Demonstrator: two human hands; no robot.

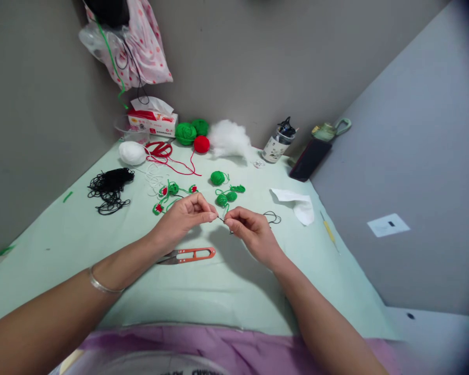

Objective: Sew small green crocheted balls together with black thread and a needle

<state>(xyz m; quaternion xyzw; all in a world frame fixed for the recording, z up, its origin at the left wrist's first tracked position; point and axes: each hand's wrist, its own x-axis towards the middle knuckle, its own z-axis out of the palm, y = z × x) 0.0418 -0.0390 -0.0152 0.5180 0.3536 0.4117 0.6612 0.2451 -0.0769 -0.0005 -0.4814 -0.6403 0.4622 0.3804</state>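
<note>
Our L hand (pixel 191 212) and R hand (pixel 251 232) each have a narrow pinch, thumb to fingers, on a fine dark strand (pixel 221 219); it spans the short gap b/w the fingertips, beyond the snips (pixel 187 260) & a bit to their right. Too small to tell if it's bare thread or smth stiffer. To do this bit well, we'd want a light, close pinch w/ the pads so the strand doesn't bend or splay, wrists steady, eyes on the gap. We'd also leave slack on the R side: a dark loop (pixel 273 217) lies beyond & right of the snips, near the R hand, & could snag if it's the same length (can't tell). Materials: the snips have grey metal blades + an orange looped handle. Beyond them, slightly right, two small green balls (pixel 221 200), nubbly, crochet-type surface; behind those, a rounder green ball (pixel 218 178). Beyond & left of the snips, green pcs w/ red & white patches (pixel 158 209), stringy; farther left, a floppy black yarn heap (pixel 111 182). Farthest beyond the snips, L to R: egg-shaped white ball (pixel 132 153), tight red yarn ball (pixel 201 144), fluffy stuffing (pixel 229 139), no firm edge. Well right of the snips: limp white tissue (pixel 303 208), angular, & a slim yellow-handled tool (pixel 329 232), straight.
</note>
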